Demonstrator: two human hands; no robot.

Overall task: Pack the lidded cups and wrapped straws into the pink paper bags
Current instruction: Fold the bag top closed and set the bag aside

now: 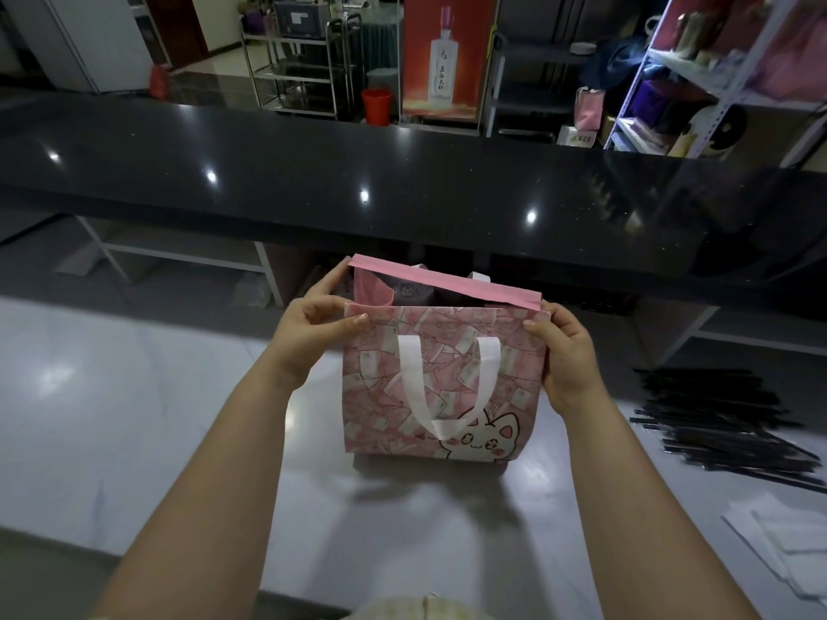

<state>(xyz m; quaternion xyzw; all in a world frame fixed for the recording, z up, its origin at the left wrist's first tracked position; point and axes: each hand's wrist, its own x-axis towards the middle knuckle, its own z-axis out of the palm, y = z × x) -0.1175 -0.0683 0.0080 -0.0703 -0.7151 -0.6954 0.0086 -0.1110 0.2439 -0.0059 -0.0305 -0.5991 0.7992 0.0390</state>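
Note:
A pink paper bag [447,387] with a cat print and white ribbon handles stands upright on the pale counter [134,418] in front of me. My left hand [313,328] pinches its top left corner, thumb on the near panel. My right hand [564,355] pinches the top right corner the same way. The bag's mouth is held apart, and a dark lidded cup [409,290] shows inside near the left. A pile of black wrapped straws [725,422] lies on the counter to the right, apart from both hands.
White folded paper sheets [787,543] lie at the counter's near right. A raised black glossy bar top [402,181] runs across behind the bag. Beyond it are metal racks, a red bucket [377,105] and shelves with another pink bag [590,108].

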